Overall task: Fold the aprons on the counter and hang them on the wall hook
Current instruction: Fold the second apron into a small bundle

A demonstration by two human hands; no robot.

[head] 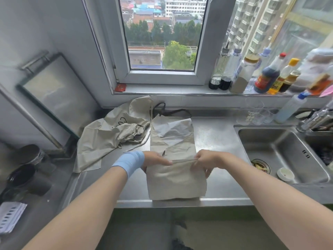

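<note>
A beige apron [175,139] lies folded into a long narrow strip on the steel counter [216,138], running from the front edge toward the window. My left hand [155,160], with a blue wristband, and my right hand [205,160] both pinch a raised fold across the strip, and the near part hangs down from that fold. A second beige apron [110,136] lies crumpled to the left. Black straps [167,110] trail near the back wall. No wall hook is in view.
A steel sink [281,152] with a drain strainer and a small white cap sits at the right. Several bottles [266,78] line the window sill. A glass cup [255,114] stands behind the sink. A framed board [54,94] leans at the left; dark jars [30,159] stand below it.
</note>
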